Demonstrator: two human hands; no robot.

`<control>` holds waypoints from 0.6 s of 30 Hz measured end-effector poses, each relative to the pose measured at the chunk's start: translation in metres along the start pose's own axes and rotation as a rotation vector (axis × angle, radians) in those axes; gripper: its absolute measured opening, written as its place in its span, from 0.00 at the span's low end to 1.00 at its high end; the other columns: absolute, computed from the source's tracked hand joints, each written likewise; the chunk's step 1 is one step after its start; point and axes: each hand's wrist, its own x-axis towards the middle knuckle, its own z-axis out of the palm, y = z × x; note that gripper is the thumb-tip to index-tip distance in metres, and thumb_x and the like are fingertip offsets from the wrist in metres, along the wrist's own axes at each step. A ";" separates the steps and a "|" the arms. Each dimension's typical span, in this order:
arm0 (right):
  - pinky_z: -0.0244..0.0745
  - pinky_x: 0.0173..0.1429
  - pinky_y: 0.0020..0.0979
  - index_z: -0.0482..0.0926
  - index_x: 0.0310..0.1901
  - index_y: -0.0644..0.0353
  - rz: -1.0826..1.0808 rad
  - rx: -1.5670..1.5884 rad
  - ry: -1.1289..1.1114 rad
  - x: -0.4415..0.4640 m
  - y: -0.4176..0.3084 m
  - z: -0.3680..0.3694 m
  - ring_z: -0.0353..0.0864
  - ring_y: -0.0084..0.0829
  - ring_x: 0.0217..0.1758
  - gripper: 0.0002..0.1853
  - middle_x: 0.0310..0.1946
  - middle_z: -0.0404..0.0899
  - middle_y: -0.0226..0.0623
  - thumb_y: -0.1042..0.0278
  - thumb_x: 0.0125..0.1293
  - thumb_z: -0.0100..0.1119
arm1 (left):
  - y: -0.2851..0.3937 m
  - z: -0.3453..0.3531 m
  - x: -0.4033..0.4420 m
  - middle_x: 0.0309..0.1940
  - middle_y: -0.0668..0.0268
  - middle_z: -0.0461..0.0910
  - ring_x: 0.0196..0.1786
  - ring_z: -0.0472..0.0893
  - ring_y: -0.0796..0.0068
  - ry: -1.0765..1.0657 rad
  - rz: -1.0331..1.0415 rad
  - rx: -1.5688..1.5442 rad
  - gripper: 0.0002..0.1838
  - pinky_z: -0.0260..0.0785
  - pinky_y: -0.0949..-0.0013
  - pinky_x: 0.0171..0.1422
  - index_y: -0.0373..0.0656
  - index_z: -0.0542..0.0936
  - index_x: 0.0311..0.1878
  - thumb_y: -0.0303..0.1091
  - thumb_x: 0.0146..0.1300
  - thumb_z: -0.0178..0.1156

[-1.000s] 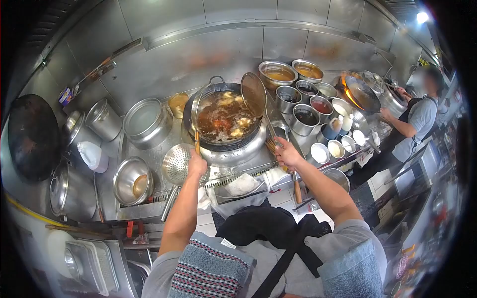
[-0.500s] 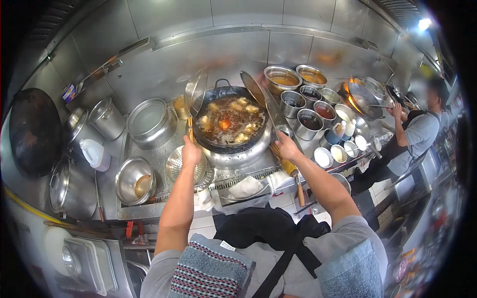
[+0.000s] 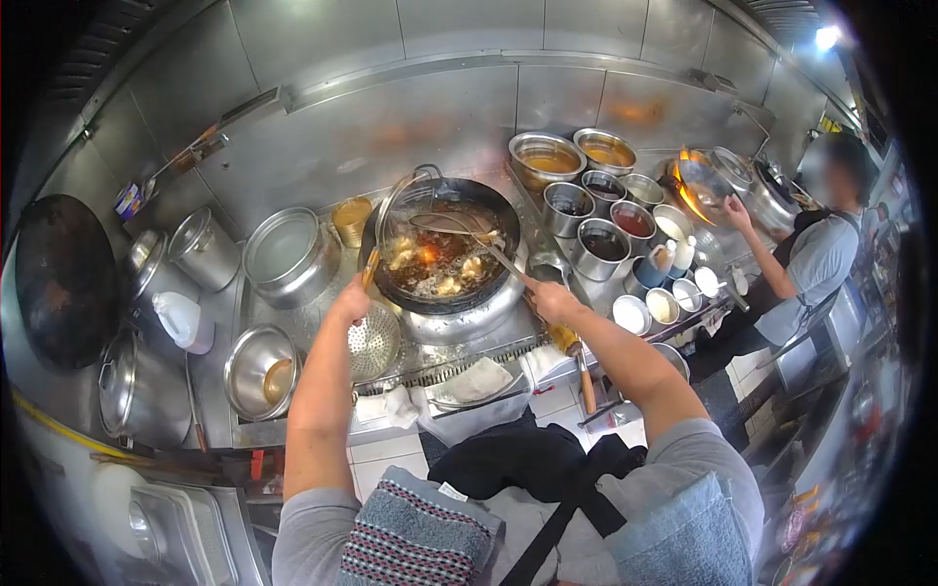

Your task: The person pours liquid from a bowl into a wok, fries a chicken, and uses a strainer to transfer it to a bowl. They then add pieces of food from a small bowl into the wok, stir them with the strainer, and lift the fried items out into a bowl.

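Note:
A dark wok [image 3: 500, 210] of bubbling brown oil holds several pale golden pieces of food [image 3: 447, 286]. My left hand [image 3: 354, 303] is closed round the bamboo handle of a round wire strainer [image 3: 393, 207], tilted up over the wok's left side. My right hand [image 3: 552, 302] grips the long metal handle of a shallow wok ladle [image 3: 442, 224], whose round head lies over the wok's middle. Below my left hand, a perforated metal skimmer [image 3: 376, 344] rests on the counter. Under my right hand lies a yellow-brown brush-like bundle [image 3: 564, 338] near a wooden handle [image 3: 587, 391].
Steel pots of sauces [image 3: 600, 246] and small white bowls [image 3: 631, 314] stand to the right. Beyond them, a co-worker [image 3: 816, 254] works at a flaming wok [image 3: 705, 181]. A steel bowl [image 3: 262, 371], a large pot [image 3: 281, 249] and a plastic jug [image 3: 184, 322] stand left.
The ladle head has swung left and down from the wok's right rim to over its middle. The strainer has shifted slightly and tilted over the wok. Both hands have moved a little left.

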 end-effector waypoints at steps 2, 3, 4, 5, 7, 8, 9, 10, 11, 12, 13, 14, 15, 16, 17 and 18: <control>0.72 0.59 0.48 0.57 0.74 0.49 -0.002 0.053 -0.026 -0.013 0.007 -0.002 0.78 0.53 0.55 0.35 0.51 0.79 0.55 0.73 0.65 0.51 | -0.018 0.011 0.004 0.25 0.61 0.71 0.17 0.70 0.70 -0.056 -0.025 -0.159 0.36 0.62 0.62 0.16 0.48 0.57 0.71 0.20 0.56 0.46; 0.71 0.59 0.48 0.57 0.74 0.49 -0.005 0.103 -0.042 -0.020 0.008 -0.004 0.77 0.54 0.56 0.34 0.52 0.78 0.56 0.72 0.65 0.51 | -0.026 0.018 0.003 0.23 0.65 0.67 0.17 0.67 0.74 -0.104 -0.045 -0.318 0.35 0.61 0.64 0.16 0.48 0.58 0.70 0.19 0.56 0.47; 0.71 0.59 0.48 0.57 0.74 0.49 -0.001 0.107 -0.045 -0.025 0.014 -0.001 0.77 0.54 0.56 0.34 0.52 0.78 0.56 0.72 0.65 0.51 | -0.025 0.024 -0.005 0.23 0.65 0.67 0.17 0.67 0.74 -0.109 -0.048 -0.315 0.35 0.61 0.64 0.16 0.48 0.58 0.70 0.19 0.56 0.47; 0.70 0.60 0.48 0.57 0.74 0.51 -0.039 0.136 -0.027 -0.030 0.020 0.002 0.77 0.56 0.56 0.34 0.53 0.77 0.58 0.71 0.66 0.51 | -0.023 0.030 -0.014 0.22 0.67 0.66 0.17 0.66 0.75 -0.148 -0.086 -0.426 0.33 0.60 0.66 0.16 0.48 0.59 0.67 0.19 0.56 0.47; 0.70 0.60 0.49 0.57 0.73 0.52 -0.077 0.169 -0.011 -0.038 0.030 0.006 0.76 0.57 0.56 0.33 0.53 0.77 0.59 0.70 0.66 0.52 | -0.015 0.043 -0.031 0.22 0.68 0.65 0.17 0.65 0.76 -0.188 -0.128 -0.534 0.31 0.59 0.67 0.16 0.48 0.60 0.64 0.19 0.55 0.48; 0.69 0.62 0.47 0.57 0.73 0.54 -0.108 0.223 -0.009 -0.041 0.036 0.009 0.75 0.57 0.57 0.33 0.55 0.75 0.59 0.70 0.66 0.52 | -0.011 0.050 -0.038 0.22 0.67 0.65 0.17 0.66 0.76 -0.230 -0.123 -0.588 0.28 0.59 0.67 0.17 0.48 0.61 0.61 0.19 0.55 0.49; 0.68 0.63 0.46 0.58 0.73 0.56 -0.139 0.276 -0.008 -0.044 0.041 0.012 0.74 0.57 0.59 0.32 0.57 0.74 0.59 0.70 0.67 0.52 | -0.008 0.058 -0.043 0.22 0.67 0.66 0.18 0.66 0.75 -0.272 -0.118 -0.643 0.26 0.59 0.67 0.17 0.47 0.62 0.58 0.19 0.55 0.50; 0.68 0.63 0.46 0.58 0.73 0.56 -0.139 0.279 -0.010 -0.046 0.047 0.014 0.74 0.57 0.59 0.32 0.57 0.74 0.59 0.70 0.67 0.52 | -0.010 0.069 -0.041 0.22 0.66 0.66 0.18 0.66 0.75 -0.290 -0.118 -0.672 0.25 0.58 0.68 0.16 0.47 0.63 0.57 0.19 0.55 0.49; 0.67 0.66 0.43 0.58 0.73 0.57 -0.149 0.341 -0.018 -0.048 0.052 0.015 0.73 0.56 0.62 0.32 0.59 0.73 0.59 0.69 0.67 0.52 | -0.009 0.078 -0.042 0.22 0.66 0.66 0.18 0.66 0.75 -0.290 -0.121 -0.670 0.25 0.58 0.68 0.16 0.47 0.63 0.57 0.19 0.55 0.49; 0.65 0.68 0.40 0.59 0.72 0.57 -0.159 0.403 -0.026 -0.050 0.059 0.018 0.71 0.54 0.65 0.32 0.62 0.72 0.58 0.69 0.67 0.53 | -0.004 0.088 -0.045 0.22 0.67 0.65 0.18 0.66 0.75 -0.235 -0.130 -0.694 0.25 0.57 0.69 0.16 0.47 0.63 0.56 0.19 0.55 0.49; 0.65 0.68 0.40 0.59 0.72 0.57 -0.160 0.405 -0.027 -0.050 0.068 0.021 0.71 0.54 0.65 0.32 0.62 0.72 0.58 0.69 0.67 0.53 | -0.002 0.094 -0.045 0.22 0.67 0.64 0.18 0.66 0.76 -0.181 -0.139 -0.717 0.24 0.57 0.69 0.16 0.48 0.63 0.55 0.18 0.54 0.48; 0.63 0.70 0.38 0.60 0.72 0.57 -0.169 0.485 0.017 -0.051 0.075 0.025 0.70 0.52 0.67 0.31 0.63 0.71 0.57 0.69 0.67 0.53 | -0.012 0.103 -0.033 0.24 0.61 0.71 0.19 0.71 0.69 -0.136 -0.117 -0.624 0.29 0.59 0.67 0.15 0.47 0.62 0.61 0.18 0.54 0.47; 0.61 0.71 0.36 0.60 0.72 0.57 -0.178 0.565 0.060 -0.052 0.080 0.028 0.69 0.49 0.69 0.31 0.64 0.70 0.56 0.69 0.68 0.53 | -0.018 0.114 -0.024 0.24 0.61 0.71 0.19 0.71 0.69 -0.136 -0.120 -0.623 0.29 0.59 0.67 0.15 0.47 0.62 0.61 0.18 0.54 0.47; 0.61 0.71 0.36 0.60 0.72 0.57 -0.179 0.566 0.057 -0.055 0.081 0.029 0.69 0.49 0.69 0.31 0.64 0.70 0.56 0.69 0.68 0.53 | -0.022 0.123 -0.020 0.28 0.55 0.75 0.22 0.76 0.60 0.033 -0.041 -0.341 0.33 0.65 0.61 0.19 0.47 0.59 0.67 0.18 0.55 0.47; 0.61 0.72 0.35 0.61 0.72 0.58 -0.135 0.600 0.110 -0.060 0.080 0.031 0.69 0.48 0.69 0.30 0.64 0.70 0.56 0.69 0.68 0.53 | -0.027 0.129 -0.015 0.32 0.49 0.79 0.26 0.80 0.52 0.199 0.036 -0.056 0.38 0.71 0.55 0.24 0.48 0.55 0.72 0.18 0.55 0.47; 0.60 0.72 0.35 0.61 0.72 0.58 -0.090 0.635 0.162 -0.062 0.080 0.032 0.69 0.47 0.69 0.30 0.65 0.70 0.56 0.69 0.68 0.53 | -0.021 0.129 -0.019 0.32 0.49 0.79 0.26 0.80 0.52 0.201 0.031 -0.054 0.38 0.71 0.55 0.24 0.48 0.55 0.72 0.18 0.55 0.47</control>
